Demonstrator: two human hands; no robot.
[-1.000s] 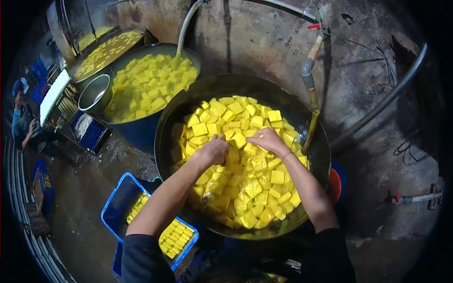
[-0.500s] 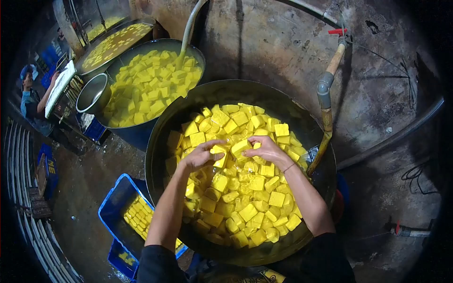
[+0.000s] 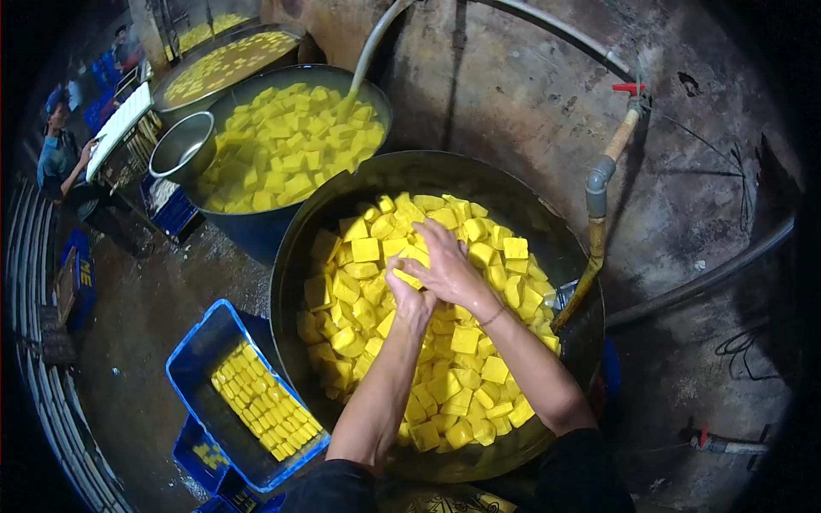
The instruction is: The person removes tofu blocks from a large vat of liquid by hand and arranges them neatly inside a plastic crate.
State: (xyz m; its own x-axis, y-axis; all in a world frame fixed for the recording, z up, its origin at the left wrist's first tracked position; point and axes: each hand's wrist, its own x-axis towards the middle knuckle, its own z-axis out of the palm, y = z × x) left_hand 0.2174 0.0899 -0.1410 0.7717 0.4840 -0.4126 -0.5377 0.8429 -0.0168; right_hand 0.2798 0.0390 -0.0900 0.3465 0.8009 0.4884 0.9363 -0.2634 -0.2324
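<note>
A large dark round vat [image 3: 547,201] in front of me is full of wet yellow tofu blocks [image 3: 466,340]. Over its middle my two hands are brought together. My left hand [image 3: 410,297] is curled around a yellow tofu block [image 3: 414,275], its palm turned up. My right hand [image 3: 453,272] lies across the top, thumb and fingers closed around the tofu between the hands. The right hand partly covers the held tofu, so how many pieces are there I cannot tell.
Left of the vat, a blue crate [image 3: 184,376] holds rows of yellow tofu. Behind it stands a second vat [image 3: 380,103] of tofu in liquid, with a metal bowl [image 3: 184,147] at its rim. A pipe [image 3: 596,231] reaches into my vat. A person [image 3: 60,162] stands far left.
My hands, apart with tofu in each, have come together. The right hand has moved left over the left hand. The view has shifted slightly.
</note>
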